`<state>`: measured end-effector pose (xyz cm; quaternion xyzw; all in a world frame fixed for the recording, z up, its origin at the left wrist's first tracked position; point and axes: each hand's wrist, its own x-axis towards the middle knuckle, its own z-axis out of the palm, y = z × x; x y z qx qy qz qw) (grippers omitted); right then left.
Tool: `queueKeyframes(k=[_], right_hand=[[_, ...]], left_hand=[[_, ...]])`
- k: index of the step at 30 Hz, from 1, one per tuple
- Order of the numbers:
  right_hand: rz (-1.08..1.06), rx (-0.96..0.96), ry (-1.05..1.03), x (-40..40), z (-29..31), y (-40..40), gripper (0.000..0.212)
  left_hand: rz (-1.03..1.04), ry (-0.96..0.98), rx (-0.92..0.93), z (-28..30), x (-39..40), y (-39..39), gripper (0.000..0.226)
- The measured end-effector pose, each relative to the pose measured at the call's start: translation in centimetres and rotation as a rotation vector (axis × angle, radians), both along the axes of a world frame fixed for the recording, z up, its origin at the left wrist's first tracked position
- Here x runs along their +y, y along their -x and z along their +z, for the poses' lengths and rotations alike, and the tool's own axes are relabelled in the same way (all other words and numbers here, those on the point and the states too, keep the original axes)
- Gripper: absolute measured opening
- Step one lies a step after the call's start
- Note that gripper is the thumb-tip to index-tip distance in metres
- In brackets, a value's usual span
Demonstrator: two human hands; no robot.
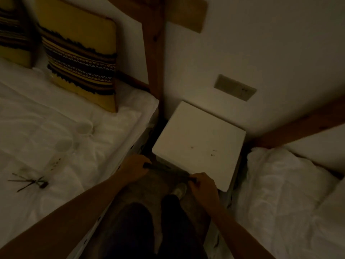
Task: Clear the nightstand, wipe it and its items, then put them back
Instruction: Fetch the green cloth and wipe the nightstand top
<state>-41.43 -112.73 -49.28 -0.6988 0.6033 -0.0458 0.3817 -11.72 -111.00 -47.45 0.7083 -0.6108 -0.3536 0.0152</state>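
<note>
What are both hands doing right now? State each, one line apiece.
Left hand: grips one end of a dark cloth by the nightstand.
Right hand: grips the cloth's other end.

Left hand (134, 168), right hand (202, 184) grip dark cloth (169, 170) beside white nightstand (199, 141).

Smooth matt nightstand (197, 139); rumpled cloth bedding (56, 128); wooden posts (154, 43).

White square nightstand top (197, 139) just beyond both hands, few dark specks on it, white-sheeted bed (104, 150) left of the left hand bore two white cups (85, 127), dark thin sticks (28, 181)
</note>
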Motion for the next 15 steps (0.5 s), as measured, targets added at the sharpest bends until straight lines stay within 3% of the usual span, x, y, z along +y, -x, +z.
queueKeyframes(k=[9, 15], right_hand=[[-0.02, 0.109, -0.13, -9.2, -8.5, -2.8, 0.01], [-0.1, 0.23, -0.05, -16.0, -15.8, -5.1, 0.027]], left_hand=[[-0.082, -0.167, 0.048, -9.3, -9.7, -2.1, 0.019], [-0.082, -0.131, 0.115, -17.3, -18.1, -2.8, 0.018]])
